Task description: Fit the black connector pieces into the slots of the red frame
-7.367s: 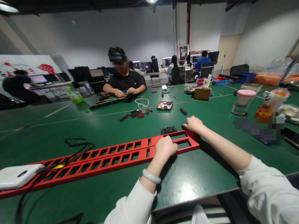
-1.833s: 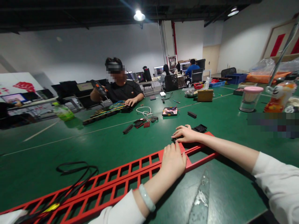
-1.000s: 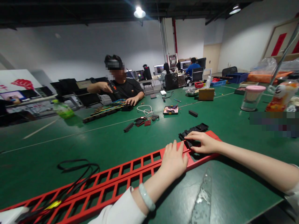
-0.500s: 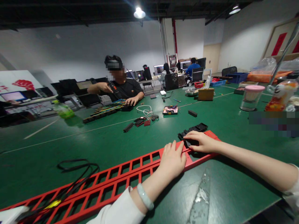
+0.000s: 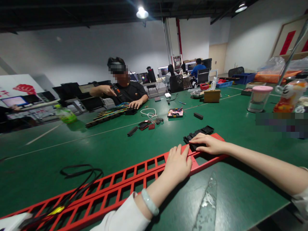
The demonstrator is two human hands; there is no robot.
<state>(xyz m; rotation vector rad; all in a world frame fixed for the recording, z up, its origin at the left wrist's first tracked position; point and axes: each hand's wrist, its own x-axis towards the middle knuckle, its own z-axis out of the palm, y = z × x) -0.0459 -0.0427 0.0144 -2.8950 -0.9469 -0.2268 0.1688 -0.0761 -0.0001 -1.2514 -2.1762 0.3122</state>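
Note:
A long red frame [image 5: 113, 185] with rows of rectangular openings lies diagonally across the near side of the green table. My left hand [image 5: 178, 163] rests flat on it, fingers spread and holding nothing. To its right, my right hand [image 5: 207, 143] has its fingers and thumb around a black plastic part [image 5: 195, 147] at the frame's right part. The fingers partly cover that part. Just behind the frame sits a row of black pieces [image 5: 206, 130]. A black cable [image 5: 83, 184] with a yellow tie crosses the frame's left part.
Across the green table [image 5: 101, 144], a person [image 5: 131, 91] holds a black tool over bundled wires [image 5: 113, 110]. Mid-table lie a white cable [image 5: 149, 113], a small open box [image 5: 175, 113] and a black block [image 5: 198, 115]. A pink-lidded cup [image 5: 260, 98] stands right.
My right hand has shifted very slightly upward with the black part. My left hand stays in place on the red frame.

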